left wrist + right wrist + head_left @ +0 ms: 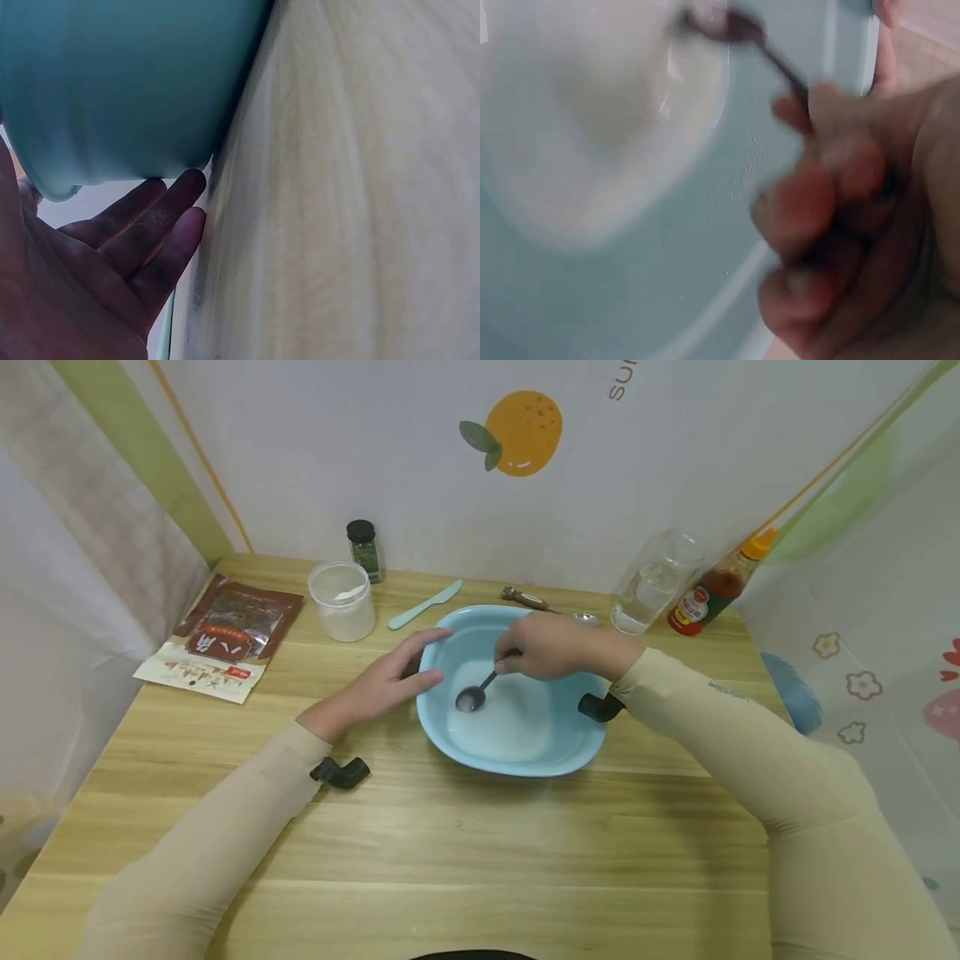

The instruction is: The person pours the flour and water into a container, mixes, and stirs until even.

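Note:
A light blue basin (pixel 517 764) stands on the table with a whitish, shiny pool (pixel 592 135) in its bottom. My right hand (pixel 551 647) reaches over its far right side and grips the handle of a small dark spoon (pixel 470 698). The spoon's bowl is low inside the basin, with something whitish in it; it looks blurred in the right wrist view. At the basin's left side my left hand (pixel 382 685) holds the rim, thumb and forefinger over the edge. Its other fingers (pixel 169 214) lie against the outer wall in the left wrist view.
Behind the basin lie a pale green knife (pixel 425 605) and a brown-handled spoon (pixel 527 599). A jar of white powder (pixel 343 610), a spice bottle (pixel 364 552) and a brown packet (pixel 232 635) stand left. A glass of water (pixel 645 593) and a sauce bottle (pixel 708 597) are right.

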